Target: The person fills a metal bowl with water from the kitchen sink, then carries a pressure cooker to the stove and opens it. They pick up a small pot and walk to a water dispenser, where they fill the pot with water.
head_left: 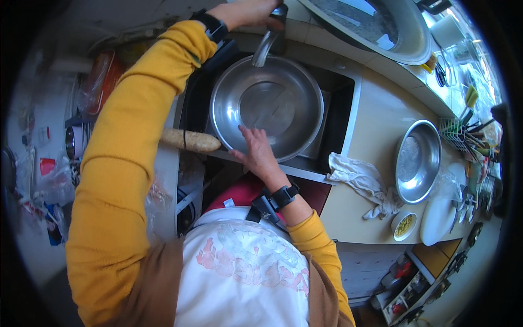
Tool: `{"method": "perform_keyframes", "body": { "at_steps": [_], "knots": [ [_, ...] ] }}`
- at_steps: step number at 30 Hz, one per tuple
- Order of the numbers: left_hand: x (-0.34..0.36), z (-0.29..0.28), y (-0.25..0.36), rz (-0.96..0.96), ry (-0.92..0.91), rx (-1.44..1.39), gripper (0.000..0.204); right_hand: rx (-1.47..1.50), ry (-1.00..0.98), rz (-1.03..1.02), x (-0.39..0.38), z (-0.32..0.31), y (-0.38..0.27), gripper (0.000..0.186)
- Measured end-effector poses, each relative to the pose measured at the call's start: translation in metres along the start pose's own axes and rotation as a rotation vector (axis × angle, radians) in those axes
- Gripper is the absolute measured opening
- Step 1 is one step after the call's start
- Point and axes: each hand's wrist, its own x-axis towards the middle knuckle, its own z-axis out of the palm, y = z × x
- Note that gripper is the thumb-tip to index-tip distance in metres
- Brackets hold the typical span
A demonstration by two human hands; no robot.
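- In the head view, the left hand [253, 13] reached to the tap [265, 46], its fingers bent against the tap's top; the frame edge cut them off, so whether they pinched the lever could not be told. That contact probably served to work the tap.
- The right hand [258, 153] had its fingers spread, thumb apart, over the near rim of the steel basin [305, 98], seemingly to steady it.
- The basin lay beyond and under the right fingers and below the left ones, inside the sink [353, 111], with the spout above its far side, presumably so water would fall within it. Whether water ran could not be told.
- Left of the right fingers, 1 long, rough root [199, 141] lay at the sink's left edge, perhaps put there to stay within reach.
- Right of those fingers, on the counter [376, 131], were 1 crumpled white cloth [357, 170], 1 shiny bowl [418, 163] and 1 small bowl [397, 235] of yellowish bits, likely set aside to leave the sink free.
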Motion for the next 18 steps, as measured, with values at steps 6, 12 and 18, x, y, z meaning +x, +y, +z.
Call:
{"method": "perform_keyframes", "body": {
  "at_steps": [6,12,18],
  "knots": [
    [0.001,-0.014,0.009,-0.062,-0.067,-0.027,0.055,-0.018,0.033,0.012,-0.003,-0.006,0.004,0.069],
    [-0.002,-0.017,0.017,-0.092,-0.047,-0.047,0.053,-0.009,0.017,0.031,-0.005,-0.006,0.006,0.067],
    [-0.003,-0.013,0.011,-0.045,-0.051,-0.026,0.055,-0.008,0.021,0.035,-0.009,-0.003,0.008,0.068]
  ]
}}
